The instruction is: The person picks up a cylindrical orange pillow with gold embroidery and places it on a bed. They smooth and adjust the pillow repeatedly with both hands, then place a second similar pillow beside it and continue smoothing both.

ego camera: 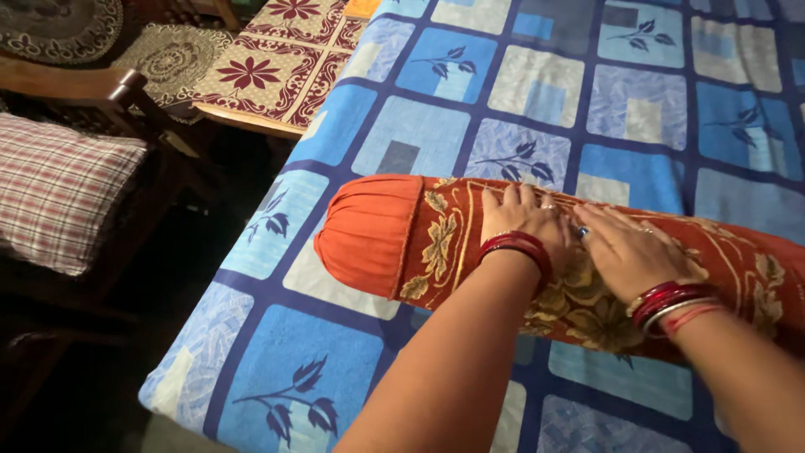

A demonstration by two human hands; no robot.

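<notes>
Head view: both hands (579, 239) flat, open on orange bolster (402, 239); blue patchwork bedsheet (436, 109), checked cushion (59, 189) left.

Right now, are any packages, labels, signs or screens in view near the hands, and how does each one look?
None are in view.
Only soft furnishings show: both hands, left hand and right hand, rest flat on an orange-red bolster with gold leaf patterns.
It lies on a blue patterned bedsheet.
A checked pillow sits at the far left.
</notes>
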